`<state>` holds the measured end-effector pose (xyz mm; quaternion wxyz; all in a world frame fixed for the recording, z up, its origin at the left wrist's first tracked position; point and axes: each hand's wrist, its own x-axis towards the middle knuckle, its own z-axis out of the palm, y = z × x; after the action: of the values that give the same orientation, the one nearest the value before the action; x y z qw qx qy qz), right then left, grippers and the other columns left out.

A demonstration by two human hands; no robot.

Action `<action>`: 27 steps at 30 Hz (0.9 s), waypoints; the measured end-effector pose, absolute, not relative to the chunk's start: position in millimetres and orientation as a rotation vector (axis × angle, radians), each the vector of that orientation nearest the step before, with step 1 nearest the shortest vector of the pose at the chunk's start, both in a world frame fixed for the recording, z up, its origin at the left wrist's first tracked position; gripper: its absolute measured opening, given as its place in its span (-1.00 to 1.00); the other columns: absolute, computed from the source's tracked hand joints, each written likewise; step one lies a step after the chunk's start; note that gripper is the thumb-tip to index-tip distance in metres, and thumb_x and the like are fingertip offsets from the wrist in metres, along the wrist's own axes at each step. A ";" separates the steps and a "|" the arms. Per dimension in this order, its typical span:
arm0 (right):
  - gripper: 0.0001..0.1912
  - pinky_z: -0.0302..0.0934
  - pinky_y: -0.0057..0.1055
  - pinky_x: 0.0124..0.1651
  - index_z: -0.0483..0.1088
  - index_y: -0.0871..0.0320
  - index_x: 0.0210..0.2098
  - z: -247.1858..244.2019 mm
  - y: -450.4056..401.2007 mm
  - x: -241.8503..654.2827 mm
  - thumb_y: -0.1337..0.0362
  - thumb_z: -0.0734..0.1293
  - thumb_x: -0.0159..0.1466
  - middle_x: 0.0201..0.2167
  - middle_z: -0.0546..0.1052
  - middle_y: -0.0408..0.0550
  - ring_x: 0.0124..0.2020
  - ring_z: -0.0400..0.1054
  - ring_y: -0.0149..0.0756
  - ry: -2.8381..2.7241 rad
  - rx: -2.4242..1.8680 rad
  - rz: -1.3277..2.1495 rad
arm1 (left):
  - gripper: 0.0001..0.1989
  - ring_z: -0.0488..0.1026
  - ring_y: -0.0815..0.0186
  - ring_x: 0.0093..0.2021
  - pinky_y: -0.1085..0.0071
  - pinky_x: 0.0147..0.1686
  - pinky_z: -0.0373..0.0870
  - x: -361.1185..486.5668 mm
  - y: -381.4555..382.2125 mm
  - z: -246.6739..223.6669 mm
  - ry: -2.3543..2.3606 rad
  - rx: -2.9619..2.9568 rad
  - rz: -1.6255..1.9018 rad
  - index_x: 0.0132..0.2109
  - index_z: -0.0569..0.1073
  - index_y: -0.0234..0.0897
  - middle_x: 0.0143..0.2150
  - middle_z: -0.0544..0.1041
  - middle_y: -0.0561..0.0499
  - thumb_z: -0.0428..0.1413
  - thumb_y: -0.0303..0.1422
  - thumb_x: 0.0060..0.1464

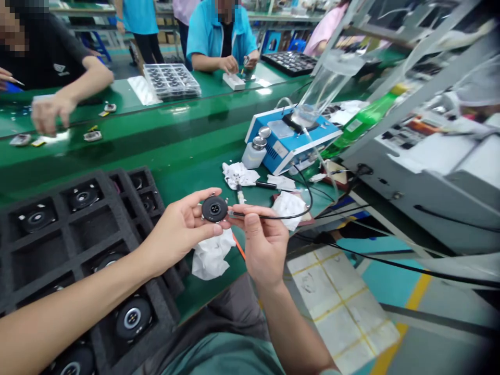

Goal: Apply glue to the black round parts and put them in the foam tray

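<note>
Black and round, the disc [214,209] sits at the centre of the head view, pinched by its rim in my left hand's [182,224] grip. At centre right, my right hand's [265,242] grip pinches a dark tube [299,213], its tip beside the disc; I can't tell if they touch. I'd brace both wrists and guide the tip lightly.

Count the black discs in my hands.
1: the disc, held in your left hand. Your right hand holds a cable. Any inside the grips would be hidden.
</note>
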<state>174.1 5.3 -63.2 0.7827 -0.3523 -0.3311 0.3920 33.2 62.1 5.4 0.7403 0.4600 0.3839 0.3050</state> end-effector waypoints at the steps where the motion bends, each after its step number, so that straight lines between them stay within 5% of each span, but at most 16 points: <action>1: -0.90 0.57 -0.31 -0.06 0.60 0.04 -0.21 -63.3 6.1 174.3 0.30 0.39 0.38 -0.18 0.69 -0.14 -0.14 0.63 -0.27 -0.717 -0.754 0.848 | -0.22 0.69 0.32 -0.18 0.51 -0.13 0.59 32.8 62.5 5.2 0.842 1.012 0.665 0.28 0.35 -0.32 -0.11 0.70 -0.03 0.42 -0.56 -0.07; 27: -0.90 0.57 -0.37 -0.12 0.60 0.06 -0.20 -54.5 2.8 170.8 0.26 0.39 0.38 -0.22 0.70 -0.14 -0.22 0.64 -0.32 -0.653 -0.765 0.839 | -0.29 0.67 0.30 -0.20 0.43 -0.11 0.54 31.8 61.4 4.5 0.777 0.940 0.640 0.21 0.37 -0.27 -0.10 0.65 -0.02 0.40 -0.59 -0.07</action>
<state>170.8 2.8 -54.5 0.7930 -0.3559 -0.3037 0.3902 31.8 61.4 4.5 0.7721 0.4338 0.3586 0.2952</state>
